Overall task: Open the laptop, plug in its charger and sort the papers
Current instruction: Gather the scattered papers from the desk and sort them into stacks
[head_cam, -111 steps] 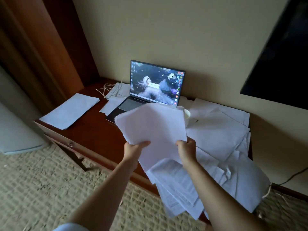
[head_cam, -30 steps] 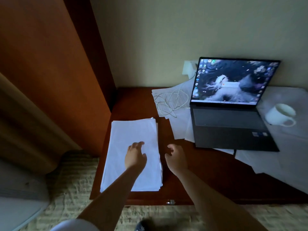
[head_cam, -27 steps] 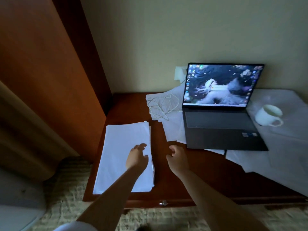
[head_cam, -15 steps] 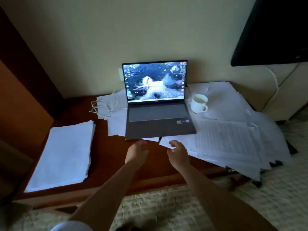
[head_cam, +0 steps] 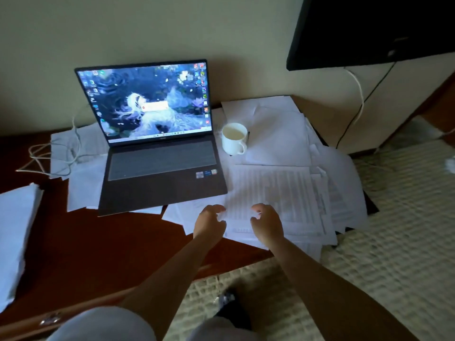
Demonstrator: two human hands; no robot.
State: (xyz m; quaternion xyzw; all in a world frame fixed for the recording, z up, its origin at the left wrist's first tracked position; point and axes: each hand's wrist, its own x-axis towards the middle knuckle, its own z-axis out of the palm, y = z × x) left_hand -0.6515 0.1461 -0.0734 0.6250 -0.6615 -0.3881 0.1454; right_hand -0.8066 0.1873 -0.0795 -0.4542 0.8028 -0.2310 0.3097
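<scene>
Laptop: the dark grey open laptop [head_cam: 157, 153] sits on the reddish-brown wooden desk [head_cam: 98, 247] with its screen lit, so the opening step looks done
Charger: a thin white cable [head_cam: 49, 153] lies coiled on sheets left of the laptop; whether it is plugged in cannot be told
Sorted stack: the squared pile of white sheets [head_cam: 14, 230] rests at the desk's left edge, well apart from both hands
Change: a second ago both hands were at that neat pile; now they have swung right, over the loose heap of printed white papers [head_cam: 283, 193]
Left hand [head_cam: 209, 225]: fingers loosely curled, holding nothing, just above the heap's near edge
Right hand [head_cam: 267, 223]: likewise relaxed and empty, beside the left
Mug: a white ceramic mug [head_cam: 234, 138] stands on the heap near the laptop's right corner
Meaning: one batch looks filed; the next grab probably comes from this heap, which is much larger than what is sorted
</scene>
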